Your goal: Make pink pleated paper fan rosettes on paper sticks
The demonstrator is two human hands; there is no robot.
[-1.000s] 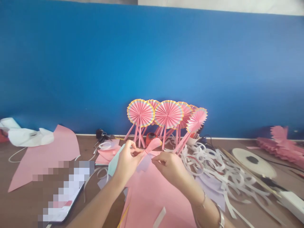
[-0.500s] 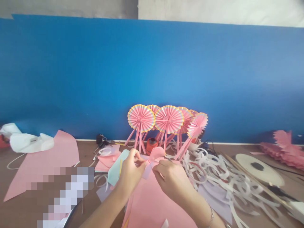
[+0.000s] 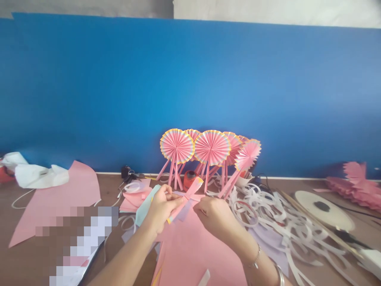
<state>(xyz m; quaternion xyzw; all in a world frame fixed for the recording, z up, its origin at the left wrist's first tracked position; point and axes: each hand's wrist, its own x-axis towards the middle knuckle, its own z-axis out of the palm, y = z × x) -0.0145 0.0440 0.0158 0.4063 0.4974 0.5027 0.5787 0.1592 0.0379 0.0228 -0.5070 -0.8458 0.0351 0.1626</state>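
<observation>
My left hand (image 3: 165,207) pinches a folded pink paper strip (image 3: 193,190) with pleats pressed together and yellow-blue tips; it slants from lower left to upper right. Just right of it, my right hand (image 3: 212,212) is closed, fingers curled. Whatever those fingers hold, if anything, is hidden. Beneath both hands lies a large sheet of pink paper (image 3: 202,246), with a lilac paper piece (image 3: 185,210) on it below the strip. Beyond the hands stand several round pleated paper fans (image 3: 212,147) with pink stick handles, near an orange tape roll (image 3: 189,179).
Curled white strips (image 3: 268,210) spread over the right side, beside a cream round fan (image 3: 324,210). Pink pleated paper (image 3: 354,186) lies far right. At left are a white mask (image 3: 41,176) and a pink sheet (image 3: 71,194). A blue panel (image 3: 149,79) rises behind the table.
The pleated paper has turned and now shows as a narrow slanted strip instead of a spread fan edge. My right hand has drawn slightly right, away from it.
</observation>
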